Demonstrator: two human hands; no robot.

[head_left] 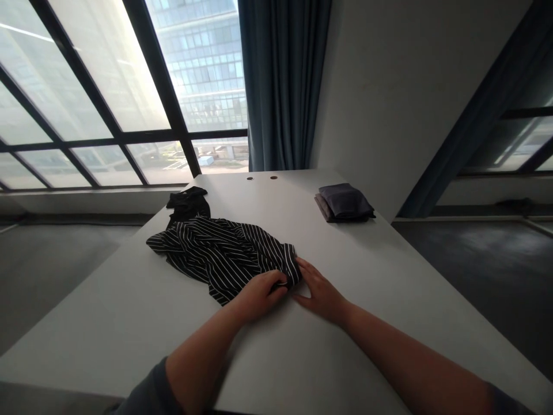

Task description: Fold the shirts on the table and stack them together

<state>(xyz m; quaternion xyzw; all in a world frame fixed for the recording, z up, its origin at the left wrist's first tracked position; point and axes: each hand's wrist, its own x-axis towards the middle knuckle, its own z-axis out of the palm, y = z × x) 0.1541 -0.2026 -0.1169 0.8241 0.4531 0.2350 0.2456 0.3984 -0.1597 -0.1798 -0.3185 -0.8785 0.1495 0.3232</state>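
Left grip [261, 295] clenched on striped black garment [220, 256], right grip [322, 292] open, touching its edge

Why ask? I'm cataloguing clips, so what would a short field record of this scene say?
left hand: left hand closed on the edge of the black-and-white striped cloth
right hand: right hand open, flat on the table, fingertips at the cloth's corner
cloth state: crumpled, not folded
nearby: plain black cloth bunched just beyond the striped cloth
far side: folded dark grey stack
surface: white table
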